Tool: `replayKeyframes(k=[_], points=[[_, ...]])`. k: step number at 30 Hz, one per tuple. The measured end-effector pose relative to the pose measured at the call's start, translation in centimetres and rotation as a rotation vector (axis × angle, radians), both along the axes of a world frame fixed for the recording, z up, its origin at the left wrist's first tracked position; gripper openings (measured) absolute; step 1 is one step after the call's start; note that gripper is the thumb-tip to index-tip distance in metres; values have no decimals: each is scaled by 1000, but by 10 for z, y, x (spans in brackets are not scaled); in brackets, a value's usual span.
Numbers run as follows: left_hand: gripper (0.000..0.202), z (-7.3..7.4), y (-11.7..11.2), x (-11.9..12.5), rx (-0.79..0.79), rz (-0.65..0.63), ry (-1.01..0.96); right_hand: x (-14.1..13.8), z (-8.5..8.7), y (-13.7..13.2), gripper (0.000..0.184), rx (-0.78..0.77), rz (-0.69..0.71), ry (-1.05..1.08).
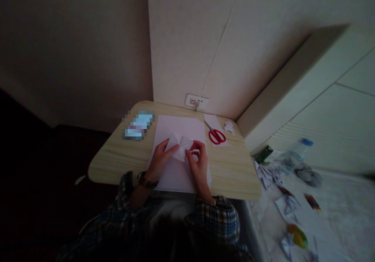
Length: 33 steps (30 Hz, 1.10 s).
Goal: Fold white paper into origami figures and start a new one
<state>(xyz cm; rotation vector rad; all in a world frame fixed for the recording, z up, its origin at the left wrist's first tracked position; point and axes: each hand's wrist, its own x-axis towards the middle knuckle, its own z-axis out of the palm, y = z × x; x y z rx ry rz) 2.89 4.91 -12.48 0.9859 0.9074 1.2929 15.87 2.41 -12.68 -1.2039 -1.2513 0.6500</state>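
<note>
A small folded piece of white paper (175, 140) with creases and pointed corners is held above a stack of white sheets (175, 178). My left hand (160, 158) grips its left side, the thumb lying across its face. My right hand (199, 160) pinches the right edge between thumb and fingers. Red-handled scissors (216, 136) lie to the right of the stack, partly over a strip of white paper (211, 119). Beyond them, near the table's back right corner, is another small folded white paper (229, 127).
The wooden table (117, 164) stands against the wall. A phone (138, 125), its screen lit and blurred, lies at the left. A wall socket (197, 101) sits behind. On the bed (345, 207) at right are a plastic bottle (295, 154), folded papers (266, 176) and a yellow-green object (298, 236).
</note>
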Motion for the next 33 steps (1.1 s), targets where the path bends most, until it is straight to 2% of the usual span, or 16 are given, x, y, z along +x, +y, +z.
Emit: replayKeyframes(k=[2,4,6,9,13,19,22,28,33], points=[[39,1,0,0,6,33,47,-1,0,-1,44,60,-20,-26],[36,3,-1,0,17,55,134,-1,1,-2,51,74,-21,-38],[29,6,-1,0,42,29,232,0,2,-3,45,37,-13,-51],[23,10,-1,0,104,11,303,2,2,-3,24,-33,-27,-88],[36,10,0,0,96,83,209,2,4,-4,12,-73,-27,-72],[49,8,-2,0,21,66,17,-1,6,-5,26,-89,31,-167],[49,8,-2,0,15,88,3,-2,5,-4,28,-111,51,-197],[46,7,0,0,41,78,-107,-6,0,-3,34,-123,233,-265],[44,5,1,2,51,38,-115,-6,-2,-2,34,-113,214,-264]])
